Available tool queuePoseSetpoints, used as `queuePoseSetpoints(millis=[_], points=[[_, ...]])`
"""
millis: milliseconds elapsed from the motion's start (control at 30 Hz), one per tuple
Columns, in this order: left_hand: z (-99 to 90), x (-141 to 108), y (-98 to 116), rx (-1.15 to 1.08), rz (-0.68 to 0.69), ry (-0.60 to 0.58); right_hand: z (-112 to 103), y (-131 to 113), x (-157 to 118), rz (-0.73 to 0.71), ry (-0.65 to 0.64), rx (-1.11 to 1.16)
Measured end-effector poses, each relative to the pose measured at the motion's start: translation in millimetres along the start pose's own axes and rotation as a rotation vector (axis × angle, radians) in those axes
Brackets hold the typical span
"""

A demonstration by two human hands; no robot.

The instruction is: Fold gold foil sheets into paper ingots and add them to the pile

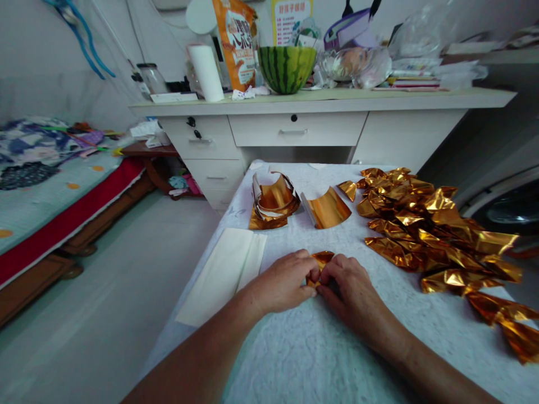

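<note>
Both of my hands meet over a small piece of gold foil paper at the middle of the cloth-covered table. My left hand pinches its left side, and my right hand pinches the right side; much of the piece is hidden by the fingers. Beyond them lies a curled sheet of gold foil paper, and left of that a stack of curled gold sheets. Folded gold foil pieces are heaped on the right. Off-white paper lies flat near my left forearm.
Behind the table stands a white desk bearing a cut watermelon, an orange snack pouch, a white paper roll and plastic bags. To the left is a bed. A front-loading washing machine stands at the right.
</note>
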State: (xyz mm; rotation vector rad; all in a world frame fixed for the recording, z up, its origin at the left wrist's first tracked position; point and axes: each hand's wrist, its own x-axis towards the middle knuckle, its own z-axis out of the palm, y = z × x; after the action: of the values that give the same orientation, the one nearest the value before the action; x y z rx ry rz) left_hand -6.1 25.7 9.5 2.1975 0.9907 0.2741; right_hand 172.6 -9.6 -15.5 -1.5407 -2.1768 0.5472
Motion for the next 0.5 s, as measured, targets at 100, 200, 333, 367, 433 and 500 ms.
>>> queuePoseSetpoints(millis=[100, 200, 333, 367, 433, 500], points=[[0.3, -0.3, 0.8, 0.002, -0.005, -0.003, 0.3, 0.4, 0.0, -0.003, 0.004, 0.000], [-0.6, -0.3, 1.4, -0.002, -0.009, -0.015, 1.2, 1.4, -0.3, -0.010, 0.013, 0.000], [-0.7, -0.2, 1.0, -0.010, -0.009, -0.015, 1.5, 2.2, -0.7, -0.022, 0.018, 0.013], [-0.3, -0.1, 0.7, -0.009, -0.006, -0.011, 1.5, 2.2, -0.8, -0.022, 0.019, 0.012], [0.5, 0.0, 0.3, -0.008, 0.000, -0.004, 1.5, 2.2, -0.9, -0.025, 0.026, 0.007], [1.3, 0.1, 0.3, -0.005, -0.003, 0.000, 1.6, 2.4, -0.9, -0.035, 0.034, 0.002]])
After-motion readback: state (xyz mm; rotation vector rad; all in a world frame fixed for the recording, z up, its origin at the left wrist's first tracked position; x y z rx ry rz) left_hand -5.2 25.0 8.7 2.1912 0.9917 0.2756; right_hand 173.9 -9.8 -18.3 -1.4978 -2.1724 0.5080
